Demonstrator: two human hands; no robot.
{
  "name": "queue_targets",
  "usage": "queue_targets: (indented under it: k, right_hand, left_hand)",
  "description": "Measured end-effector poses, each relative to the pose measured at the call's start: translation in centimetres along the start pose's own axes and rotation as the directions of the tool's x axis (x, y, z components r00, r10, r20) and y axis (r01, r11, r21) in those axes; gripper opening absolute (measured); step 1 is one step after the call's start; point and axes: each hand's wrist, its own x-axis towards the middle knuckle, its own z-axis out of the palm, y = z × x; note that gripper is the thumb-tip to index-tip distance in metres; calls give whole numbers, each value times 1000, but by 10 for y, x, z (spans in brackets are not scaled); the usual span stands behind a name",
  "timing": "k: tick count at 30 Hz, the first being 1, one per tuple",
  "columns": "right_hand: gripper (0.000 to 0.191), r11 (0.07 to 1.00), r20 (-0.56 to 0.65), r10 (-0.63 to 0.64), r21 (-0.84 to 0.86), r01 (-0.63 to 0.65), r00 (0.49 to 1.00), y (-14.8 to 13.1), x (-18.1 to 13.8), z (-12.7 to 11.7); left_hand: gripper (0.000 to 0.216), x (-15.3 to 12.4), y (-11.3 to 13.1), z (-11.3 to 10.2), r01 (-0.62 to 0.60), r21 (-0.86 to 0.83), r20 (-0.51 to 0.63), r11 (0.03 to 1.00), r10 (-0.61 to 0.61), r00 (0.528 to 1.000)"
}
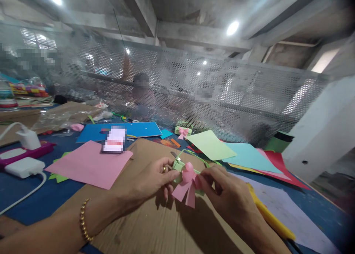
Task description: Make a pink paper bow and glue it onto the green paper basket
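Just above a brown cardboard sheet (155,224), both hands hold a small light-green paper basket (177,165) with a thin green handle. A pink paper bow (188,174) with two hanging tails covers its front. My left hand (158,176) is closed on the basket's left side, thumb in front. At the right, my right hand (224,185) pinches the bow's right loop against the basket; its fingertips are partly hidden. A yellow-handled tool (271,213), perhaps a glue gun, lies beside my right forearm. Behind the basket is a blade-like metal piece (175,156), partly hidden.
Another green basket with a pink bow (183,130) stands at the back. Coloured sheets lie around: pink (91,163), light green (212,145), blue (252,156). A phone (114,140) rests on the pink sheet. At left are a purple power strip (41,150) and white chargers (25,167).
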Motion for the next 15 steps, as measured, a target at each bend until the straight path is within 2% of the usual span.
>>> queue_targets:
  k: [8, 15]
  right_hand:
    - [18, 1000, 19, -2, -6, 2, 1000, 0, 0, -1]
    - [18, 1000, 31, 24, -6, -23, 999, 0, -1, -1]
  left_hand:
    - [37, 1, -2, -1, 3, -18, -10, 1000, -3, 1000]
    - [28, 1, -6, -1, -15, -21, 1, 1000, 15, 1000]
